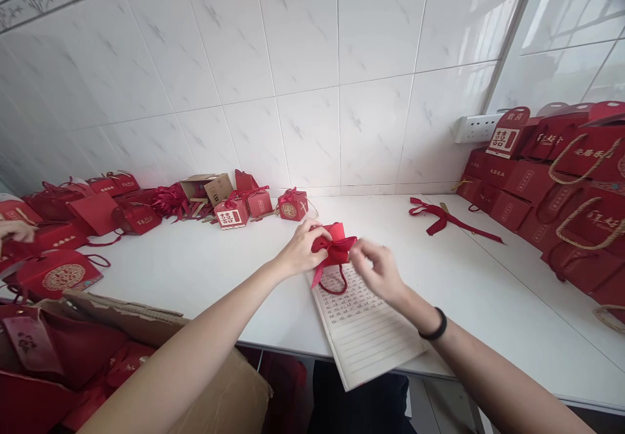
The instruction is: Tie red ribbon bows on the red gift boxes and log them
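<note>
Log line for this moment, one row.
left hand: holding red cardboard box; right hand: blurred, at red ribbon bow; lined paper notebook: overhanging white table

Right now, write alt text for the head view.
A left hand holds a small red box with a ribbon bow, the blurred right hand beside it, by a handwritten notebook. More red boxes flank them on a white table.

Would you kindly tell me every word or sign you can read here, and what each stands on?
"囍": white-fronted box near the wall, left of centre.
"囍": white-panelled box atop the right-hand stack; its flap lettering is too small to be sure of.
"安居乐", seemingly: red box with a rope handle, far right.
Notebook: handwriting, too small to read.
Held box: no legible text.
Other box lettering: too small or blurred.
</note>
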Action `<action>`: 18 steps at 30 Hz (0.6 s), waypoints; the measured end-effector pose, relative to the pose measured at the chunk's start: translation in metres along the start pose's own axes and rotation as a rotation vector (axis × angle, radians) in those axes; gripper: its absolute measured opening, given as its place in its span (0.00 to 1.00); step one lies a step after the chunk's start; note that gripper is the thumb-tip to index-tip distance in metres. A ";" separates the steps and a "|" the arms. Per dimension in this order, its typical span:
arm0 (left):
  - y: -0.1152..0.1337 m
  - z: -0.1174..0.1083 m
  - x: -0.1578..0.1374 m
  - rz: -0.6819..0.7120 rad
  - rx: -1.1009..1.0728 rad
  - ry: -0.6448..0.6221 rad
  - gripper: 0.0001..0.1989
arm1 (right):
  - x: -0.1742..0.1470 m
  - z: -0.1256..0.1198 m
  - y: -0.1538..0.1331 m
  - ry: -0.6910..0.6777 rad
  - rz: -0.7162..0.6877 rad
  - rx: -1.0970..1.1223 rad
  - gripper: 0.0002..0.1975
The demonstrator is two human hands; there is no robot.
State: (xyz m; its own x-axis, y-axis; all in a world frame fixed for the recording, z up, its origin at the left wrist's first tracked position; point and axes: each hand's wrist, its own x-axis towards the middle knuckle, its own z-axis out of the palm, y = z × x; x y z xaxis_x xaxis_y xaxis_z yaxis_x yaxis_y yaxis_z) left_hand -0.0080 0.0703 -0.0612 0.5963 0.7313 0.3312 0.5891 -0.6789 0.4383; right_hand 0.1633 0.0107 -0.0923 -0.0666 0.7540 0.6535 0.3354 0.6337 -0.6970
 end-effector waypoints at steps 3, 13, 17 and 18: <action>0.001 0.003 0.001 -0.048 -0.018 0.030 0.07 | -0.010 0.019 0.001 -0.433 0.185 0.010 0.21; 0.002 0.014 0.002 -0.113 -0.003 0.100 0.04 | -0.008 0.050 0.016 -0.337 0.648 0.480 0.18; 0.003 0.015 0.004 -0.128 -0.016 0.125 0.03 | -0.010 0.051 0.017 -0.321 0.618 0.446 0.14; 0.003 0.015 0.004 -0.130 -0.018 0.129 0.03 | -0.011 0.052 0.017 -0.318 0.610 0.434 0.14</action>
State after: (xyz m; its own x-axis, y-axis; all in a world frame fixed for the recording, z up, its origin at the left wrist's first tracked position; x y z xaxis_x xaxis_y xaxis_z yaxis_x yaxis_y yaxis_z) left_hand 0.0042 0.0704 -0.0707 0.4404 0.8159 0.3748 0.6462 -0.5778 0.4985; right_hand 0.1207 0.0217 -0.1269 -0.2758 0.9598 0.0520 0.0092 0.0567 -0.9983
